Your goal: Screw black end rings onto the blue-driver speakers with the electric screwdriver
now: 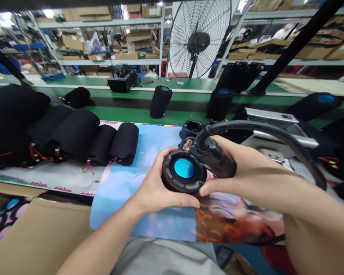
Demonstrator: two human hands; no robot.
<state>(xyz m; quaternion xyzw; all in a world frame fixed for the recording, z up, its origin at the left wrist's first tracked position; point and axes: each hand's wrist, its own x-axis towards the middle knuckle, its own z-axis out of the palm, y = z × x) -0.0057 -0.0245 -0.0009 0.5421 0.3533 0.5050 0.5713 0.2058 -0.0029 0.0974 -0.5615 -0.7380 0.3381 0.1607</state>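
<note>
In the head view, my left hand [154, 187] is wrapped round a black round speaker [169, 179] with a shiny blue disc on its upturned end. My right hand [246, 175] is closed around a black corded electric screwdriver [220, 158], its cable end pointing toward the speaker and its working tip hidden. The thumb of that hand touches the speaker's near right edge. Just behind the speaker are dark ring-shaped end caps [192, 128], partly covered by the tool. A blue printed sheet [120, 206] lies underneath.
Several black cloth-covered cylinders [74, 128] with red wires lie at left. Upright speakers [160, 102] stand on the green conveyor [117, 110]. The thick cable [263, 128] arches over my right forearm. A silver device [272, 122] sits at right, a cardboard box [51, 233] at lower left.
</note>
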